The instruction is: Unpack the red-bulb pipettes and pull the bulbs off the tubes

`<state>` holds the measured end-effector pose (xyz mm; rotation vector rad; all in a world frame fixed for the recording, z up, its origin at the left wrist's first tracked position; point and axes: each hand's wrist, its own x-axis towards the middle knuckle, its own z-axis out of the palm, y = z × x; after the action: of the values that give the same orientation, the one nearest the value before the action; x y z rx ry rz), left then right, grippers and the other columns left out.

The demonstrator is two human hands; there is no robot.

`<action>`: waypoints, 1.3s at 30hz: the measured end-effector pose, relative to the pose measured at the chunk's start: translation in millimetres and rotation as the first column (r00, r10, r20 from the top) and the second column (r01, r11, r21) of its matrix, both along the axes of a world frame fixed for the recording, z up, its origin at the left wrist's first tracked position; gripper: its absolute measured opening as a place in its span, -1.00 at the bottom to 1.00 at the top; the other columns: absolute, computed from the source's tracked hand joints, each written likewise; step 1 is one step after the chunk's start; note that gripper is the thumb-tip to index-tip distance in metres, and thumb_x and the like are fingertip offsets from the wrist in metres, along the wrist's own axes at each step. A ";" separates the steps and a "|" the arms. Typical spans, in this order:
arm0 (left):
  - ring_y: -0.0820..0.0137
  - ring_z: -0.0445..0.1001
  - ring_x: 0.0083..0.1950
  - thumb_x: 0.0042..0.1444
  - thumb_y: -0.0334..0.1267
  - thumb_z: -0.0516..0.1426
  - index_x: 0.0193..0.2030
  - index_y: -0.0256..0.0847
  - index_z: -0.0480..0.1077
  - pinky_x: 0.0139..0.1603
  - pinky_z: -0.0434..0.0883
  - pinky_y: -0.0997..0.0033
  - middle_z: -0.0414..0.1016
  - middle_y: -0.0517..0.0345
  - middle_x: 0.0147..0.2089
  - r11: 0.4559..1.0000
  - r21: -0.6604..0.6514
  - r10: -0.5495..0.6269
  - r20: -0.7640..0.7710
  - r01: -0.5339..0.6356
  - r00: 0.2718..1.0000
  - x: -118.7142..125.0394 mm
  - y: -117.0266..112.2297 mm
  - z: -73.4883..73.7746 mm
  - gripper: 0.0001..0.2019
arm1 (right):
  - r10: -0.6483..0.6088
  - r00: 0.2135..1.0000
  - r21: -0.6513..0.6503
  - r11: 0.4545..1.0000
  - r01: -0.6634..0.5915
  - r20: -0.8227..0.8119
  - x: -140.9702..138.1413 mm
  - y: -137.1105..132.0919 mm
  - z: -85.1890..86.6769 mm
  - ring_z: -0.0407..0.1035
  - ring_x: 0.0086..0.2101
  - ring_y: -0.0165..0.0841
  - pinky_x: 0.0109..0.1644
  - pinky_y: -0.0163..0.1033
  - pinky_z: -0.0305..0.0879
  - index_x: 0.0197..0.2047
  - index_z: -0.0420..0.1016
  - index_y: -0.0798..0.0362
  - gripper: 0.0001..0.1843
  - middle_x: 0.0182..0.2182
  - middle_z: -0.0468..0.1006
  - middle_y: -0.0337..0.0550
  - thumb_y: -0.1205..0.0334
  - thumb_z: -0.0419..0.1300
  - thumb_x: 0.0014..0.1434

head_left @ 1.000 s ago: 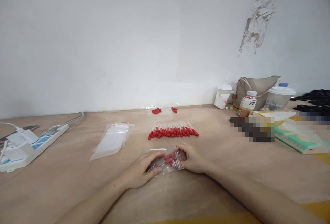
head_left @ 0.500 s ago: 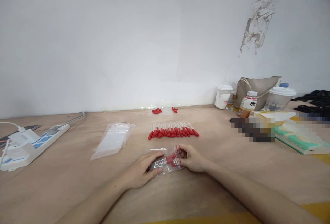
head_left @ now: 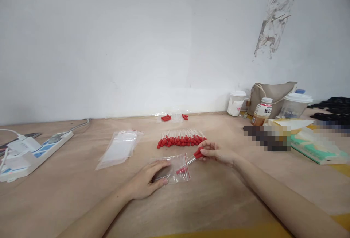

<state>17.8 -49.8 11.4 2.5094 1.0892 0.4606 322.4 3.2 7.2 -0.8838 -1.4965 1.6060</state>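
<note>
A clear zip bag (head_left: 175, 159) with a red seal line lies in front of me, its mouth facing right. My left hand (head_left: 151, 179) holds the bag's left end, thumb and fingers bent over it. Inside the bag show red tips (head_left: 181, 171). My right hand (head_left: 214, 152) pinches red-tipped sticks (head_left: 198, 153) by their red ends, just right of the bag. Their pale shafts slant down-left to the bag's mouth; their exact number cannot be made out. Behind, a row of red-tipped sticks (head_left: 180, 141) lies with the tips toward me.
Flat empty bags (head_left: 120, 149) are stacked on the left, near a power strip (head_left: 54, 150) with plugs. Filled bags (head_left: 166, 118) rest by the wall. On the right stand a white-lidded cup (head_left: 236, 103), a bottle (head_left: 262, 112), a grey bag (head_left: 273, 92) and a green-and-white packet (head_left: 317, 146).
My right hand has moved right and up from the bag's mouth, now with red-tipped sticks between its fingers. My left hand stays on the bag, shifted slightly left.
</note>
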 end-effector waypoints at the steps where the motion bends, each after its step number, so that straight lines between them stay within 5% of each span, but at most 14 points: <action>1: 0.29 0.11 0.21 0.13 -0.08 -0.01 0.17 -0.03 0.09 0.19 0.12 0.17 0.15 0.13 0.20 1.000 -0.008 -0.004 -0.006 0.004 1.000 -0.7 0.3 0.1 -0.55 | -0.016 1.000 0.028 0.999 0.016 0.025 8.8 3.0 4.8 0.43 -0.38 -0.40 -0.28 -0.28 0.34 -0.31 0.34 0.10 -0.64 -0.35 0.54 -0.11 0.09 0.29 -0.15; 5: 0.26 0.09 0.22 0.12 -0.07 0.01 0.18 -0.02 0.08 0.20 0.11 0.14 0.13 0.14 0.22 0.999 -0.029 -0.014 -0.001 0.014 1.000 -3.3 1.6 -1.0 -0.52 | -0.305 0.952 0.220 0.928 0.300 -0.012 43.3 18.2 21.8 0.44 -0.31 -0.32 -0.21 -0.17 0.37 -0.27 0.36 0.05 -0.65 -0.29 0.54 -0.07 0.05 0.25 -0.11; 9: 0.25 0.09 0.22 0.12 -0.08 0.01 0.18 -0.03 0.10 0.19 0.11 0.12 0.15 0.13 0.21 0.999 -0.015 -0.037 0.017 0.037 0.999 -3.6 2.6 -2.9 -0.53 | -0.633 0.751 0.481 0.607 0.632 -0.189 54.6 31.4 16.7 0.42 -0.25 -0.29 -0.12 -0.09 0.35 -0.23 0.36 0.05 -0.63 -0.28 0.53 -0.08 0.03 0.23 -0.09; 11: 0.26 0.08 0.22 0.12 -0.08 0.00 0.18 -0.04 0.10 0.20 0.11 0.12 0.15 0.13 0.21 0.999 -0.008 -0.044 0.007 0.044 0.999 -3.1 2.9 -3.0 -0.53 | -0.690 0.711 0.641 0.485 0.594 -0.137 51.1 34.2 6.3 0.41 -0.24 -0.28 -0.09 -0.08 0.33 -0.24 0.39 0.05 -0.69 -0.28 0.53 -0.08 0.05 0.18 -0.03; 16: 0.25 0.09 0.22 0.12 -0.08 0.00 0.18 -0.04 0.10 0.19 0.12 0.12 0.16 0.13 0.20 0.999 -0.005 -0.044 0.002 0.044 0.999 -1.8 2.6 -1.0 -0.54 | -0.735 0.675 0.856 0.388 0.342 0.064 37.3 37.1 -20.5 0.38 -0.20 -0.30 -0.04 -0.10 0.29 -0.25 0.46 0.00 -0.78 -0.24 0.52 -0.12 0.17 0.03 0.10; 20: 0.25 0.10 0.22 0.12 -0.08 0.00 0.17 -0.04 0.11 0.19 0.12 0.11 0.17 0.13 0.20 0.999 -0.012 -0.043 0.005 0.043 0.999 -2.2 2.2 -1.1 -0.54 | -0.720 0.682 0.900 0.372 0.226 0.126 29.2 41.2 -29.3 0.37 -0.18 -0.30 -0.03 -0.10 0.29 -0.23 0.48 -0.02 -0.75 -0.23 0.50 -0.13 0.22 0.00 0.11; 28: 0.26 0.08 0.22 0.12 -0.08 0.00 0.18 -0.02 0.10 0.19 0.11 0.13 0.16 0.15 0.20 0.999 -0.013 -0.037 -0.005 0.037 0.999 -2.7 2.4 -2.4 -0.54 | -0.638 0.723 0.860 0.496 0.122 0.266 20.3 37.7 -29.6 0.36 -0.15 -0.28 -0.01 -0.10 0.28 -0.14 0.46 -0.03 -0.69 -0.16 0.48 -0.12 0.13 -0.03 0.15; 36: 0.27 0.09 0.22 0.12 -0.07 0.00 0.18 -0.04 0.09 0.19 0.12 0.14 0.16 0.13 0.20 1.000 -0.004 -0.025 -0.025 0.025 0.999 -1.6 2.7 -2.0 -0.53 | -0.679 0.673 0.859 0.496 0.128 0.292 24.2 41.9 -34.5 0.25 -0.05 -0.26 0.07 -0.11 0.17 0.03 0.29 0.05 -0.55 -0.05 0.36 -0.04 0.06 0.07 0.08; 39: 0.27 0.09 0.22 0.12 -0.07 0.00 0.18 -0.03 0.09 0.19 0.11 0.16 0.15 0.14 0.21 1.000 0.002 -0.027 -0.020 0.027 0.999 -2.2 3.1 -2.9 -0.53 | -0.738 0.649 0.894 0.401 0.199 0.186 19.8 35.1 -27.1 0.25 -0.07 -0.24 0.03 -0.12 0.18 -0.01 0.30 0.07 -0.55 -0.08 0.35 -0.01 0.05 0.09 0.06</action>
<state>15.6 -46.7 8.5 2.5322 1.0611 0.4303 342.2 38.3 -19.9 -1.1198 -1.8490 0.0230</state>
